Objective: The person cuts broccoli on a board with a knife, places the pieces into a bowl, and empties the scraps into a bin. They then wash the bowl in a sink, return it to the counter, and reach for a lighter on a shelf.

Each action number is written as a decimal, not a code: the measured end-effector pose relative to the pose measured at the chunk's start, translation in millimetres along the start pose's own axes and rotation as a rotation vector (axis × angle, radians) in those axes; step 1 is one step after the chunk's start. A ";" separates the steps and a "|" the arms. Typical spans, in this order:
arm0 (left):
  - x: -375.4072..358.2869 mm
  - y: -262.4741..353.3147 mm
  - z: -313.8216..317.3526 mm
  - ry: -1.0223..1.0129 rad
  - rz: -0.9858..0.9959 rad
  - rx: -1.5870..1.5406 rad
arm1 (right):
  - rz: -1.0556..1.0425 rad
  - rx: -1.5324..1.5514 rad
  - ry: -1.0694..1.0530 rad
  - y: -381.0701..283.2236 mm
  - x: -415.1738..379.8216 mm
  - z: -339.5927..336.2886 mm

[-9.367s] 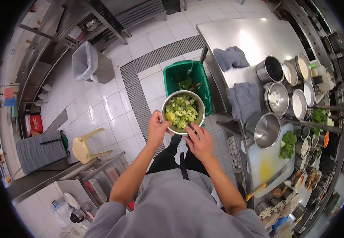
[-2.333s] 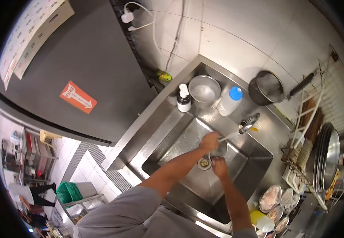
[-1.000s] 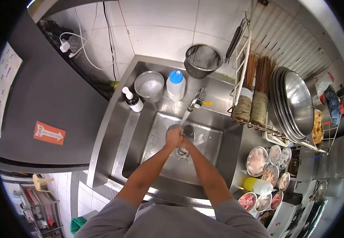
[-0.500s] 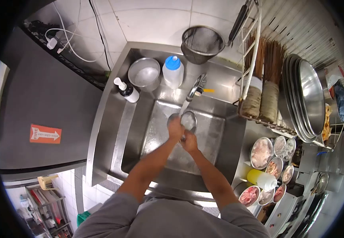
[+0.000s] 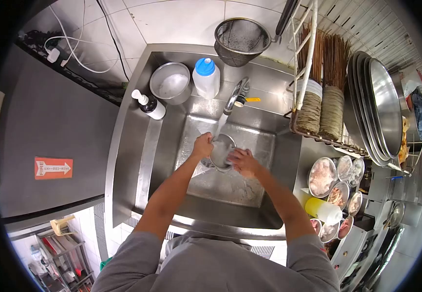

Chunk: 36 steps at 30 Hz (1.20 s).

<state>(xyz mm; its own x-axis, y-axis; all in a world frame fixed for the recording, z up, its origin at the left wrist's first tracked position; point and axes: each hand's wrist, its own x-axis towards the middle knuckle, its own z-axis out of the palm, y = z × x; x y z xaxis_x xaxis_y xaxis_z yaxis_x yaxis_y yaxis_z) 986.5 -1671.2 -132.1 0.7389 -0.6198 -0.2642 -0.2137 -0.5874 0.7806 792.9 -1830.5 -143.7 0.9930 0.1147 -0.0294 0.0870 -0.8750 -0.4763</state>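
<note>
The bowl [image 5: 220, 153] is in the sink [image 5: 247, 185], on the person's side of the tap [image 5: 235, 97] and a little left of it, with the stream [image 5: 220, 124] coming down at its far left edge. Its mouth is round, so no long axis stands out; its exact tilt cannot be told. The relation that counts is bowl to stream: the left hand [image 5: 203, 145] is the nearer to the water, its fingers closed on the bowl's left rim. The right hand [image 5: 241, 161], blurred, is over the right side, farther from the tap; whether it grips cannot be told. The hands are apart, the bowl between them. Left of the tap are the bottle [image 5: 206, 80] and the pot [image 5: 169, 85]; beyond it is the strainer [image 5: 241, 44].
</note>
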 end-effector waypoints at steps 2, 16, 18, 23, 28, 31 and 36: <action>-9.8 21.5 -1.1 -0.082 -0.061 -0.108 | -0.245 -0.343 -0.050 28.1 26.9 -12.5; 8.5 22.5 7.3 0.176 0.100 0.124 | 0.308 0.222 -0.059 3.9 116.8 86.4; 7.5 19.8 -6.6 0.124 0.057 0.106 | 0.366 0.678 0.261 -20.8 126.3 59.7; 18.1 21.6 -10.6 -0.069 -0.023 -0.028 | 0.545 0.331 0.233 -25.7 119.9 39.9; 10.5 19.5 33.8 0.194 0.277 0.272 | 0.654 0.585 -0.045 -12.5 102.1 76.6; 8.3 19.8 14.8 0.191 0.016 0.129 | 0.764 1.144 -0.071 -15.3 92.9 36.6; 27.5 31.6 -0.6 0.041 -0.362 -0.032 | 0.392 0.904 -0.220 -31.0 94.6 -35.7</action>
<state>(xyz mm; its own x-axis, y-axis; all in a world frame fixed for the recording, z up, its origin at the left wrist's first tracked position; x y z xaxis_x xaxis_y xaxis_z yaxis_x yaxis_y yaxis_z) 1000.4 -1706.5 -114.4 0.7880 -0.3528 -0.5046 0.0862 -0.7483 0.6577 887.0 -1809.3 -100.3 0.8936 0.0592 -0.4449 -0.4267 -0.1958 -0.8830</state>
